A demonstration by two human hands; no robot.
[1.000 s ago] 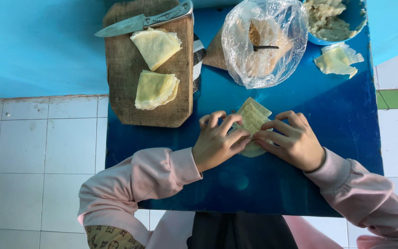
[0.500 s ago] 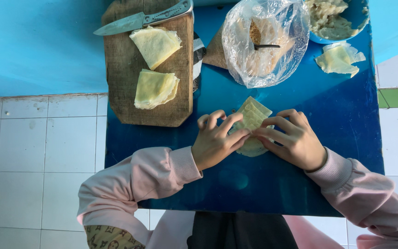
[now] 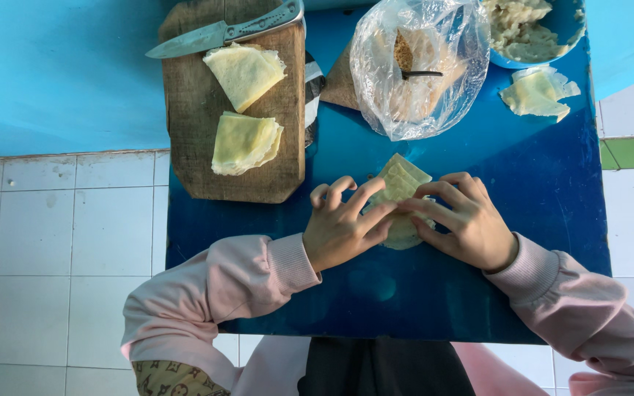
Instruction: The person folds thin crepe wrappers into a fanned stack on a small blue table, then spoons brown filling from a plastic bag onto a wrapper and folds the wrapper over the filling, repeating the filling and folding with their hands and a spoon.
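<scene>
Pressing down with fingers of both the left hand (image 3: 343,231) and right hand (image 3: 467,224), grasping a folded pale wrapper (image 3: 399,192) flat on the blue worktop (image 3: 552,183), near centre, below the plastic bag (image 3: 420,66).

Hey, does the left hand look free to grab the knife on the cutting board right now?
Probably not right away. The left hand is busy pressing the folded wrapper together with the right hand. The path up to the knife on the cutting board looks open otherwise.
</scene>
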